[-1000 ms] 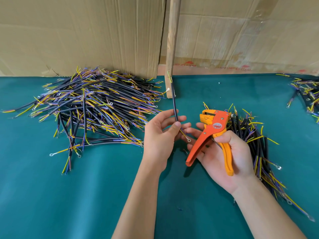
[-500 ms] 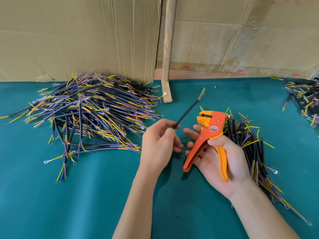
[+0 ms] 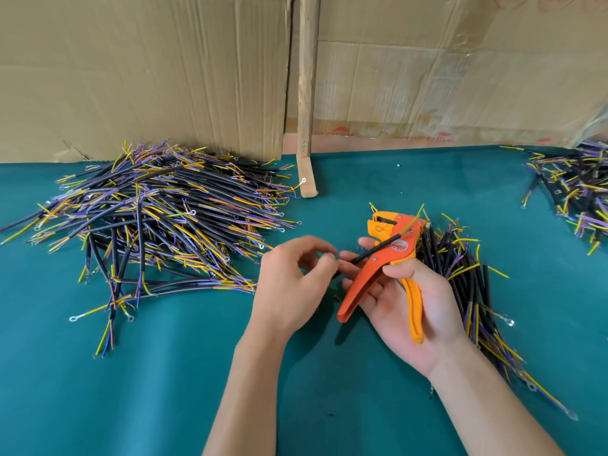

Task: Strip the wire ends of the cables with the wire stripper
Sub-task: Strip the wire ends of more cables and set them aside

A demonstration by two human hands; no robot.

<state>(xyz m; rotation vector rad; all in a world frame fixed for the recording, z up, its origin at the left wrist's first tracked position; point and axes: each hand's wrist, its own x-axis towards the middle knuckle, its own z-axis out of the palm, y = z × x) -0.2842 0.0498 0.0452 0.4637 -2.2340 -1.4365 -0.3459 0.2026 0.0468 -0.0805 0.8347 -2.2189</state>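
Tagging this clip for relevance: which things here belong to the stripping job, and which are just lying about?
In the job: wire stripper in right hand; black cable in left hand; cable piles.
Lying about: cardboard sheets; wooden post.

Three cable piles — left (image 3: 158, 222), right (image 3: 460, 291), far right (image 3: 572, 189), one wire stripper (image 3: 391, 258), two hands — left (image 3: 292, 284), right (image 3: 411, 307)

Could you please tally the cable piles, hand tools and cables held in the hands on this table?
Cable piles: 3, left, beside the right hand, far right
Wire stripper: 1
Held cable: 1
Total: 5
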